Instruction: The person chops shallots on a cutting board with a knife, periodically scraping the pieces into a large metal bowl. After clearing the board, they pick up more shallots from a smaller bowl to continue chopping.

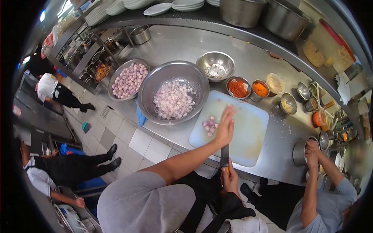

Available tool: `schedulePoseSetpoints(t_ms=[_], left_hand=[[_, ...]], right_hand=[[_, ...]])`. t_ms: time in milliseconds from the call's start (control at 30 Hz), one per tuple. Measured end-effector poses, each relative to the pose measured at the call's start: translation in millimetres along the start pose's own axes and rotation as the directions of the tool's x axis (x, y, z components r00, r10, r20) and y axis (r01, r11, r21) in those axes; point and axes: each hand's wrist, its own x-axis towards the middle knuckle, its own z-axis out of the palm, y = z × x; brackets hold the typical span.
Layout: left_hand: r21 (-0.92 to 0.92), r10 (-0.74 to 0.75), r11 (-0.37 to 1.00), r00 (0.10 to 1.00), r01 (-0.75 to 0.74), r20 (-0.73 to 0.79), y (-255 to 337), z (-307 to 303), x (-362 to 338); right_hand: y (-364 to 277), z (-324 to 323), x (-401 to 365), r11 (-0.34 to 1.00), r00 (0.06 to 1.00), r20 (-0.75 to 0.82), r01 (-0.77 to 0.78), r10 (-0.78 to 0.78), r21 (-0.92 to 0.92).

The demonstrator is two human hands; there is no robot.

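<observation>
My left hand (225, 127) is open, fingers stretched out, over the middle of a pale cutting board (248, 134). Just left of it, several peeled shallots (210, 125) lie on the board. Close to my body, my right hand (230, 178) is closed round the yellow handle of a knife (224, 156). The dark blade points away from me across the board's near edge, its far end close to my left wrist. A large steel bowl (145, 105) of sliced shallots stands left of the board, and a colander-like bowl of whole shallots (129, 79) beside that.
Behind the board stand a steel bowl (215, 58), a bowl of red strips (238, 87) and a cup of orange food (260, 89). A shelf (186, 17) with plates and pots runs overhead. At right, a co-worker's hands (312, 150) are at a pot (299, 152). Other people stand at left.
</observation>
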Motion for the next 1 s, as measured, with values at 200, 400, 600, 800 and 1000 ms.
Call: schedulePoseSetpoints(t_ms=[200, 400, 600, 800, 1000], left_hand=[[0.019, 0.171, 0.985, 0.941, -0.174, -0.29, 52, -180, 124], [0.863, -0.367, 0.501, 0.888, -0.062, 0.277, -89, -295, 130], [0.468, 0.165, 0.87, 0.986, -0.159, 0.029, -58, -282, 130], [0.323, 0.02, 0.896, 0.754, -0.305, 0.656, -15, -138, 57], [0.594, -0.128, 0.594, 0.666, -0.542, 0.735, -65, -75, 31]], right_hand=[[-96, 69, 7, 0.844, 0.914, 0.295, 0.38, -0.279, -0.378], [-74, 44, -21, 0.809, 0.953, 0.041, 0.278, -0.301, -0.518], [6, -16, -30, 0.728, 0.749, -0.383, 0.188, -0.54, -0.659], [7, -25, -44, 0.8, 0.907, -0.415, -0.194, -0.074, -0.568], [9, -62, -50, 0.826, 0.936, -0.351, -0.165, -0.042, -0.539]])
